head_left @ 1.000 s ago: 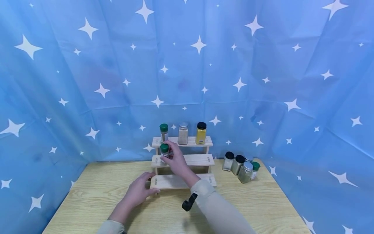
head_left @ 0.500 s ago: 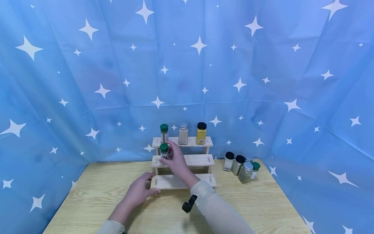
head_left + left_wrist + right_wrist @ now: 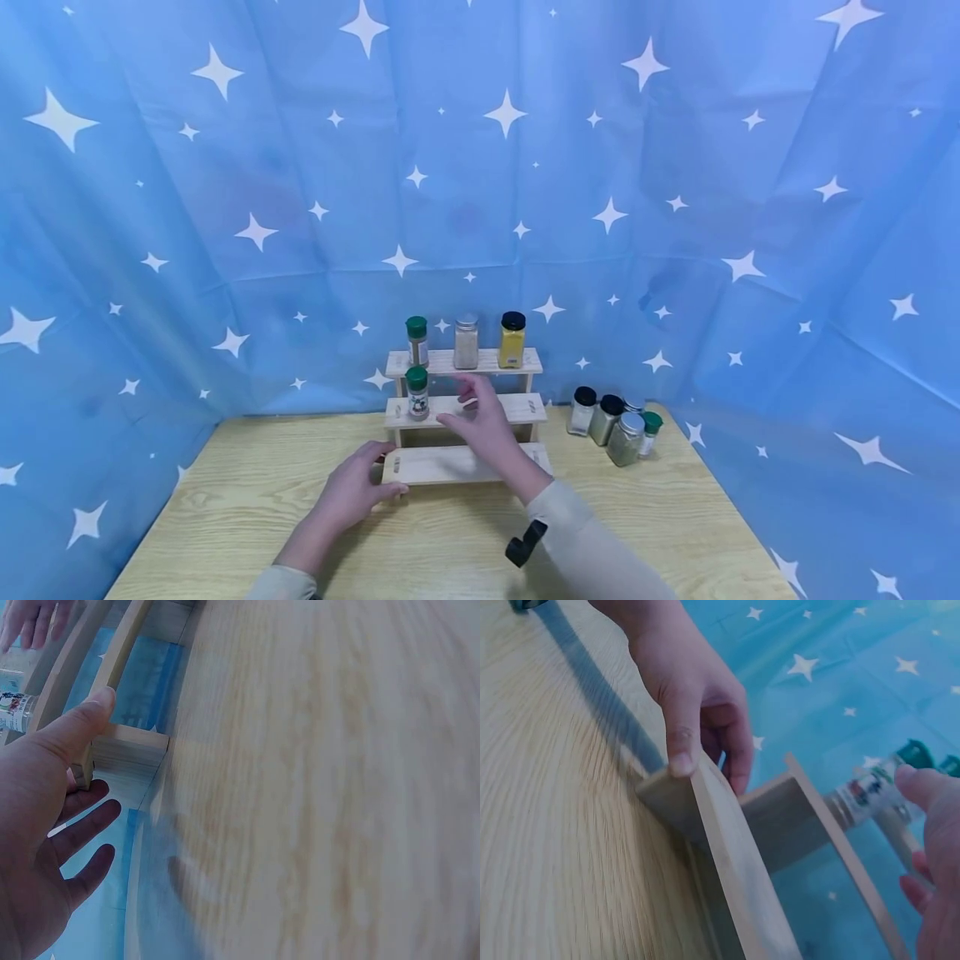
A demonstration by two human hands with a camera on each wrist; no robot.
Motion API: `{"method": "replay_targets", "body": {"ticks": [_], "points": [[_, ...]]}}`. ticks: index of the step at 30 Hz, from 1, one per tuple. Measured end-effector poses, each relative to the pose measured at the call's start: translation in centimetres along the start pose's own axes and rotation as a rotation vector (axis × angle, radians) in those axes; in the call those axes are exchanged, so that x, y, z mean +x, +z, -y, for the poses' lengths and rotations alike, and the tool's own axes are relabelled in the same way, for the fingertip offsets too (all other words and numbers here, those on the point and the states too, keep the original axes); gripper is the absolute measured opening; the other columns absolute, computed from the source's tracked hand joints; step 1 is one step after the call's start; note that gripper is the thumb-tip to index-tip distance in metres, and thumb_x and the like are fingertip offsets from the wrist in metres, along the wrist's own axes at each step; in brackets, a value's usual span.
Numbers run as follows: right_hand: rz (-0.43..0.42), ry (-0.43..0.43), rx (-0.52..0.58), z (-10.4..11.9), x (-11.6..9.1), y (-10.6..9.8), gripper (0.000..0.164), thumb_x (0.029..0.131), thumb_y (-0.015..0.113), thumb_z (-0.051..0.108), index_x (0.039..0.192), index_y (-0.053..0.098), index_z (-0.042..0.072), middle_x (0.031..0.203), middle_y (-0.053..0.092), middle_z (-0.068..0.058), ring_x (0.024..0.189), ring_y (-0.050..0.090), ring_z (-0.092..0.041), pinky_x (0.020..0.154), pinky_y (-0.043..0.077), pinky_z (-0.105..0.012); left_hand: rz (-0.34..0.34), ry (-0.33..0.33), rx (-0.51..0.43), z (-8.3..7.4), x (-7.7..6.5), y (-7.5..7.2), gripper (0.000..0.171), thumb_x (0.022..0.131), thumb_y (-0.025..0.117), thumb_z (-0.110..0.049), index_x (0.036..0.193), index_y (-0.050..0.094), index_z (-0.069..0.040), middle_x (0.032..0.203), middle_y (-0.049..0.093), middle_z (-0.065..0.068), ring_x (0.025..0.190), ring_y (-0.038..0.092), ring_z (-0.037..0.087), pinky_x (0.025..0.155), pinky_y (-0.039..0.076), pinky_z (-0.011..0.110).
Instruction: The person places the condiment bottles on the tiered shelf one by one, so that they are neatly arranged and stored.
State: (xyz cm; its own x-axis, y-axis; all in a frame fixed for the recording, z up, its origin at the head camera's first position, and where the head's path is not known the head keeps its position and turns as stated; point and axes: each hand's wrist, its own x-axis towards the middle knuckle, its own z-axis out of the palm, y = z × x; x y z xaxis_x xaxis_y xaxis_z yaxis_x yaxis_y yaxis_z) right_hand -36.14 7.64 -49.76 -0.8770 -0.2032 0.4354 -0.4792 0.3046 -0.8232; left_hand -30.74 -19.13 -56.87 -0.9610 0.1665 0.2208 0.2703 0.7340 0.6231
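Note:
A three-tier wooden shelf rack (image 3: pixel 442 467) stands on the table. At its left end, my left hand (image 3: pixel 352 492) grips the lowest board, thumb on the front edge and a finger curled behind it, as the left wrist view shows with the thumb (image 3: pixel 94 712). A small green-capped spice jar (image 3: pixel 417 396) stands upright at the left of the middle tier. Just right of that jar hovers my right hand (image 3: pixel 483 425), its fingers spread and holding nothing. In the right wrist view the jar (image 3: pixel 866 793) stands apart from the right hand (image 3: pixel 939 847).
On the top tier are another green-capped jar (image 3: pixel 417 342), a silver-capped jar (image 3: pixel 466 343) and a black-capped yellow jar (image 3: pixel 512 342). Several more jars, one with a silver cap (image 3: pixel 626 440), cluster on the table (image 3: pixel 675 533) to the right. A starry blue cloth (image 3: pixel 480 167) hangs behind.
My right hand has let go of the green-capped jar on the middle tier and moved right, fingers spreading. The left hand keeps its grip on the rack.

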Motion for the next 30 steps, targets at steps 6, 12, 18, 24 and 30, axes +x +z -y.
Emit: {"method": "replay_targets", "body": {"ticks": [6,12,18,24,30], "points": [[-0.076,-0.026,-0.057,-0.7,-1.7,-3.7,0.064,0.094,0.092,0.014,0.148,0.058,0.012,0.126,0.062,-0.004,0.115,0.064,-0.023,0.103,0.061,-0.046,-0.002,-0.003,-0.001,0.1,0.0,-0.1,0.077,0.085,0.098,-0.039,0.149,0.067,-0.010,0.142,0.070,0.009,0.128,0.068,0.034,0.112,0.055,0.060],[-0.120,-0.056,-0.093,-2.2,-3.9,-8.0,0.061,0.096,0.090,0.011,0.146,0.057,0.008,0.127,0.059,-0.011,0.117,0.063,-0.038,0.101,0.059,-0.056,0.002,0.002,0.006,0.2,0.0,0.0,0.078,0.084,0.098,-0.041,0.149,0.067,-0.010,0.143,0.070,0.009,0.128,0.068,0.034,0.111,0.055,0.060],[-0.186,-0.039,-0.161,-3.5,-5.6,-11.7,0.063,0.093,0.092,0.009,0.144,0.057,0.004,0.127,0.058,-0.021,0.114,0.063,-0.036,0.097,0.059,-0.057,0.004,-0.001,0.011,0.1,0.0,0.1,0.078,0.084,0.098,-0.041,0.148,0.067,-0.010,0.143,0.070,0.009,0.128,0.068,0.034,0.111,0.055,0.061],[-0.267,0.024,-0.260,-4.8,-7.2,-14.5,0.065,0.093,0.092,0.013,0.147,0.056,0.007,0.129,0.058,-0.017,0.114,0.062,-0.027,0.096,0.060,-0.046,0.004,-0.003,0.008,0.0,0.0,0.1,0.077,0.084,0.098,-0.041,0.148,0.067,-0.011,0.143,0.070,0.008,0.129,0.068,0.034,0.111,0.055,0.060],[-0.346,0.050,-0.309,-6.4,-8.8,-16.4,0.063,0.095,0.090,0.010,0.147,0.055,0.001,0.132,0.055,-0.022,0.117,0.059,-0.038,0.093,0.051,-0.022,0.002,-0.005,0.004,0.1,0.1,0.2,0.076,0.084,0.098,-0.041,0.147,0.068,-0.011,0.142,0.070,0.007,0.127,0.069,0.032,0.110,0.056,0.059]]}}
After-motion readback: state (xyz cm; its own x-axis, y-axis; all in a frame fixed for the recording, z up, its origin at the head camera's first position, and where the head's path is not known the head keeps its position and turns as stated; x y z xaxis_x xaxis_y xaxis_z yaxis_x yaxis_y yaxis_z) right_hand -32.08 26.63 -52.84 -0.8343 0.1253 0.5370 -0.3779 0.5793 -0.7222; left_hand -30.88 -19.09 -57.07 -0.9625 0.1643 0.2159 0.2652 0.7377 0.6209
